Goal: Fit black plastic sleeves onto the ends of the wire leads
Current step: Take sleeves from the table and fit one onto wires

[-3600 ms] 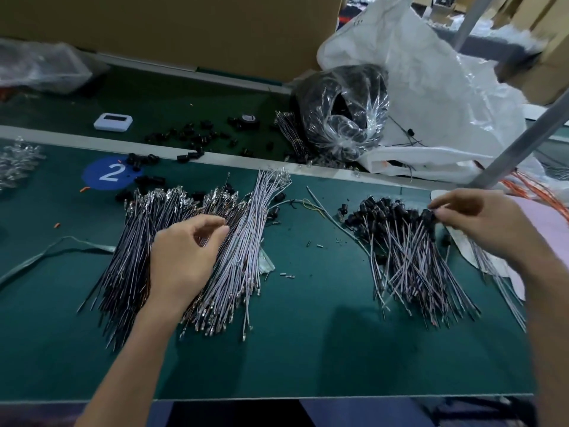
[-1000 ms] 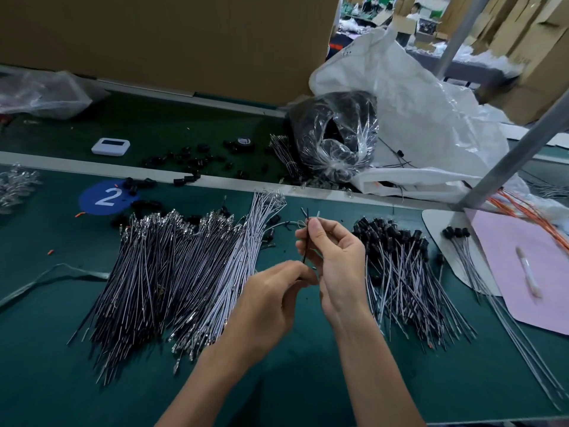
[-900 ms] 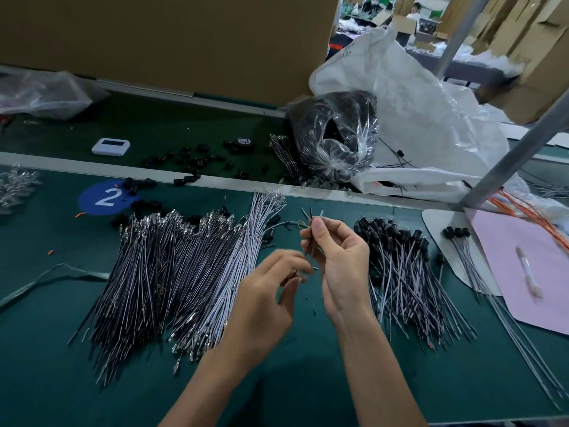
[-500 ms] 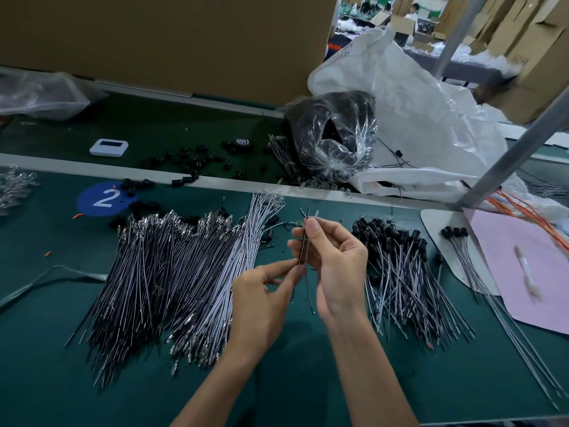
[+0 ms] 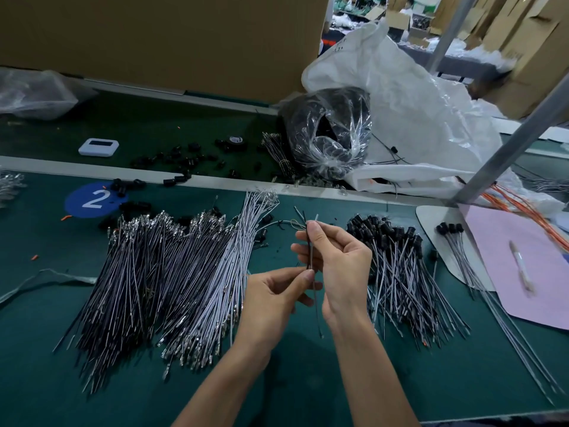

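Head view: right hand [image 5: 335, 260] pinches a few thin wire leads [image 5: 308, 251] upright just below their top ends, above the table [image 5: 308, 380], between the bare pile [image 5: 172, 272] and the sleeved pile [image 5: 400, 272]. Left hand [image 5: 277, 297] pinches them lower down. Sleeve in hand? Can't tell. Leads look light, floppy, slick; I'd grip close to the tip or they'll buckle under the push.

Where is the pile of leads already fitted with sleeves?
In the head view, the sleeved pile lies right of centre, just right of the right hand and left of the pink sheet.
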